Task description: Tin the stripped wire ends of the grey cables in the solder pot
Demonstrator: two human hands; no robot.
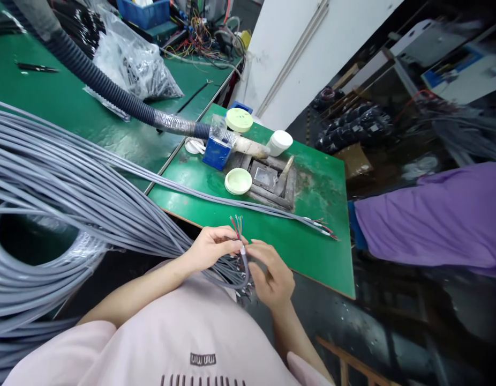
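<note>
Head view shows your left hand pinching, between thumb and fingertips, the end of a slim grey plastic-jacketed cable, right by its white band. From that end, thin multicoloured wires fan upward past your fingers. Your right hand is just beside it, fingers bent and forefinger reaching to the cable end; you cannot tell from this angle whether it grips. The cable curves up between your hands, in front of your body and near the edge of the green worktop.

Beyond your hands, a few grey cables lie across the worktop, their stripped ends to the right. Behind them you have a shallow pale-green round dish, a square dark metal-framed unit, a white round tub and a small blue box. To your left spreads a thick bundle of grey cables.
</note>
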